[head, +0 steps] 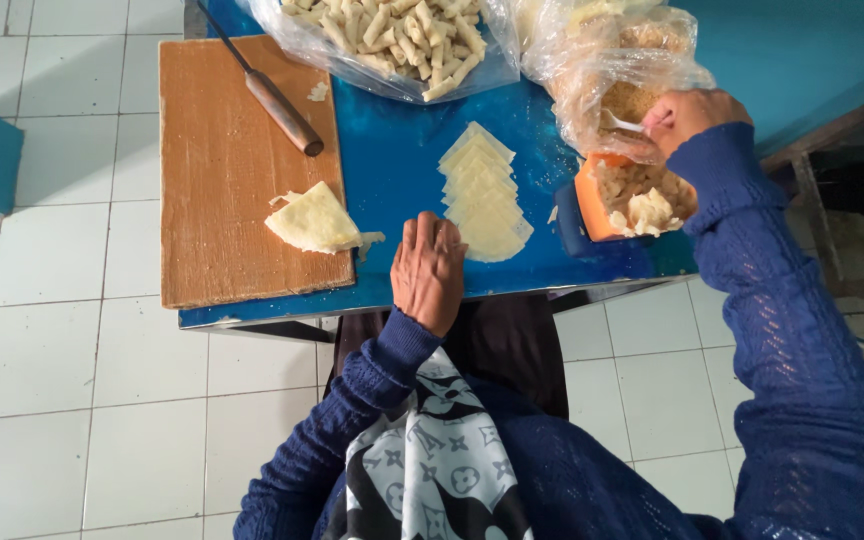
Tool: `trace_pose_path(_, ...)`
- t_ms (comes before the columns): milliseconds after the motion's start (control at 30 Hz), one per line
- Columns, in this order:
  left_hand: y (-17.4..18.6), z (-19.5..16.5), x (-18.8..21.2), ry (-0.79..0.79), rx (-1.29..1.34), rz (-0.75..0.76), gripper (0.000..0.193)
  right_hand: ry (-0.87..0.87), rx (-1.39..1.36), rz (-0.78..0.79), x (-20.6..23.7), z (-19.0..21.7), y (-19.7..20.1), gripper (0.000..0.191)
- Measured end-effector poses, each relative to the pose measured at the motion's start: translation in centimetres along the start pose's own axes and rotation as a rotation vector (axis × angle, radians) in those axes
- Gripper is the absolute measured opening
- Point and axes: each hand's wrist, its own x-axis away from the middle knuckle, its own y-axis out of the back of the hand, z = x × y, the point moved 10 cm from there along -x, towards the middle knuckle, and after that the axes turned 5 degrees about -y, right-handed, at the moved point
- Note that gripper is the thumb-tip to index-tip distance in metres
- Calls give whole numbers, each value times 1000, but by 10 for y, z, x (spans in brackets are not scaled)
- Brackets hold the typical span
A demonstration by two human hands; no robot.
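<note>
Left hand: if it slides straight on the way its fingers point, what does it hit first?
The left hand lies flat on the blue table, fingers pointing away from the person. Straight on looks like bare tabletop, then probably the bag of rolled pieces. The fanned wrapper stack sits just right of that line.

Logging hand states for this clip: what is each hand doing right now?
Left hand: open, flat on the blue table, holding nothing.
Right hand: closed on a white spoon.

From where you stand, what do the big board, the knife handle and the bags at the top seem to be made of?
The board looks like bare wood: matt brown, faint grain, no gloss. The knife handle seems to be wood too, round and dull reddish brown, though that is less sure. The bags are thin clear plastic: crinkled, shiny, with their contents showing through.
</note>
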Motion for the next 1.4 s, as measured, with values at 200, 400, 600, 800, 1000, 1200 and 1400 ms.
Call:
trace_pose_path(200, -1, -4, -1, 12, 16, 50, 17, 15, 172, -112, 2, 1, 8, 9)
trace_pose_path(400, 9, -7, -4, 7, 140, -2, 21, 29, -341, 12, -4, -9, -12, 11)
trace_pose_path(600, 11, -4, -3, 31, 275, -25, 34, -138, -378, 83, 7, -50, -13, 18)
trace_pose_path(800, 1, 6, -1, 119, 374, 2, 45, -105, -545, 69, 38, -46, 4, 19)
trace_pose_path(1000, 1, 6, 0, 103, 388, -38, 48, -6, -756, 175, 81, 17, -4, 20)
trace_pose_path(1200, 0, 6, -1, 106, 396, -13, 47, 213, -505, 52, 114, 87, -10, 9)
trace_pose_path(1400, 1, 6, -3, 121, 451, -25, 46, 434, -263, -210, 151, 128, 3, 3)
